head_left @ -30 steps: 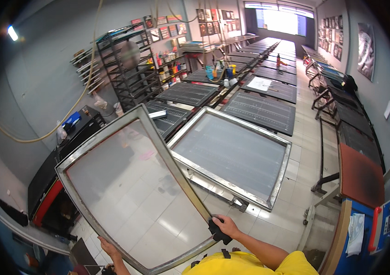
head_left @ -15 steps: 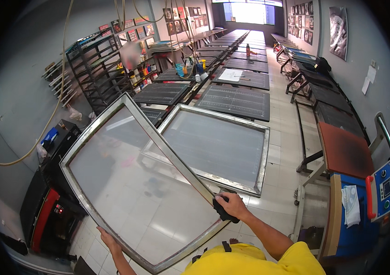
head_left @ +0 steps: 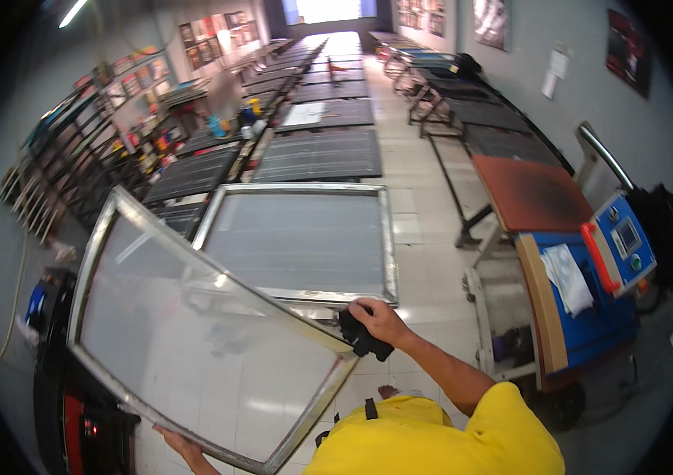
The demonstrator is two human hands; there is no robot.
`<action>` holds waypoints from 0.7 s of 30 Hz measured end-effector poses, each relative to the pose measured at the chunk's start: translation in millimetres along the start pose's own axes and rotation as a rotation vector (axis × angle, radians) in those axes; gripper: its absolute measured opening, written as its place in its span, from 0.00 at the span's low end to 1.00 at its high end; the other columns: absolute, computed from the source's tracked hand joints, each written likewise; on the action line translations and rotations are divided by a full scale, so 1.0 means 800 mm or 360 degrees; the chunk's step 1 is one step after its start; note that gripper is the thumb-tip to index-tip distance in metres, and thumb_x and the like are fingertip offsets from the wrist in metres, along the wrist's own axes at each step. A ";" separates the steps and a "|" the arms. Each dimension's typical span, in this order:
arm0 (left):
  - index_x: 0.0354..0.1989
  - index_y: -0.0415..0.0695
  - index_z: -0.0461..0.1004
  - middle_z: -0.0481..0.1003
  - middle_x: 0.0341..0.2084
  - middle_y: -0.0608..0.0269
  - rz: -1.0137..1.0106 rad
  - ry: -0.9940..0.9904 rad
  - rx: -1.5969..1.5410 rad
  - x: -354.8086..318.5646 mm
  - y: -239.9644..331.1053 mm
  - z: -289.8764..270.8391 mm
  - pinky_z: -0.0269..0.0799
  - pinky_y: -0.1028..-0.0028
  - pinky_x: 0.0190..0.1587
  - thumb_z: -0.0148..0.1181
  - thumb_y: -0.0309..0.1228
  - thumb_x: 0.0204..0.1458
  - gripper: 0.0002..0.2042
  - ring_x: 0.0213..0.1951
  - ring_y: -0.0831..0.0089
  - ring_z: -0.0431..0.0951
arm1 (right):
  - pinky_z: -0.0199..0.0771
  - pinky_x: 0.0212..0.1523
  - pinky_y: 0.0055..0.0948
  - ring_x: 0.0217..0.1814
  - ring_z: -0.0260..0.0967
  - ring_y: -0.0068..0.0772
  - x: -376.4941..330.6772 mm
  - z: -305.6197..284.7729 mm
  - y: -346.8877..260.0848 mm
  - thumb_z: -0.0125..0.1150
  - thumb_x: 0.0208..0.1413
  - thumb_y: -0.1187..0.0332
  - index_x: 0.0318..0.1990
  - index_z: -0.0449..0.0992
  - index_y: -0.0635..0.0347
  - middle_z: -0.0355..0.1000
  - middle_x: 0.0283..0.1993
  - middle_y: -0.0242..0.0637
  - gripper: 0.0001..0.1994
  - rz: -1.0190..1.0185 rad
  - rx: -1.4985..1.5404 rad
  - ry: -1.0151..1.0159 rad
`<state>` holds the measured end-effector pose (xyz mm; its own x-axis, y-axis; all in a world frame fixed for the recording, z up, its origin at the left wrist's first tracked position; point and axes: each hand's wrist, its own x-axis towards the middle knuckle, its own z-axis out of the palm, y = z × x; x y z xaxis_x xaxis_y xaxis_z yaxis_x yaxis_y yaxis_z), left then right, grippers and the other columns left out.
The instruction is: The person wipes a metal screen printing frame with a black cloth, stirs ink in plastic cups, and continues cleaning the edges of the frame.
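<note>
1. The person holds a large screen-printing frame (head_left: 194,340), a metal rectangle with pale translucent mesh, tilted up in front of the body; its far corner rises toward the upper left.
2. The right hand (head_left: 380,321) closes around the frame's right corner and also grips a black cloth (head_left: 362,336) bunched against the metal.
3. The left hand (head_left: 182,445) clasps the frame's lower edge from beneath, with only the fingers and part of the wrist showing at the bottom of the view.
4. A second screen frame (head_left: 305,241) lies flat on the tiled floor (head_left: 423,269) just beyond the held one, its near rail partly hidden behind the held frame's corner.
5. Compared with half a second ago, the view has swung right: the blue heat-press machine (head_left: 590,293) with its reddish-brown platen (head_left: 530,194) now sits fully in sight, and the shelving rack (head_left: 59,174) has slid to the far left.
6. The held frame now sits lower and further left in the picture, while both hands keep the same grips.
</note>
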<state>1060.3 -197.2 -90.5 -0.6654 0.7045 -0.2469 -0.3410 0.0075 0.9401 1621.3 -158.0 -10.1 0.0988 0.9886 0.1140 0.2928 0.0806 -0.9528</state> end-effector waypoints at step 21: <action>0.67 0.40 0.52 0.54 0.66 0.52 -0.0306 -0.0003 -0.0261 -0.018 -0.052 0.070 0.55 0.61 0.65 0.28 0.64 0.59 0.40 0.65 0.54 0.57 | 0.69 0.44 0.43 0.45 0.70 0.58 -0.184 -0.403 0.028 0.46 0.64 0.56 0.44 0.72 0.67 0.73 0.42 0.54 0.19 0.0303 -0.1573 0.1485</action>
<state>1121.3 -167.3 -113.1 -0.5765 0.7026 -0.4170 -0.5645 0.0264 0.8250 1919.6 -342.4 42.7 0.6955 0.4906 0.5250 0.7135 -0.5576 -0.4242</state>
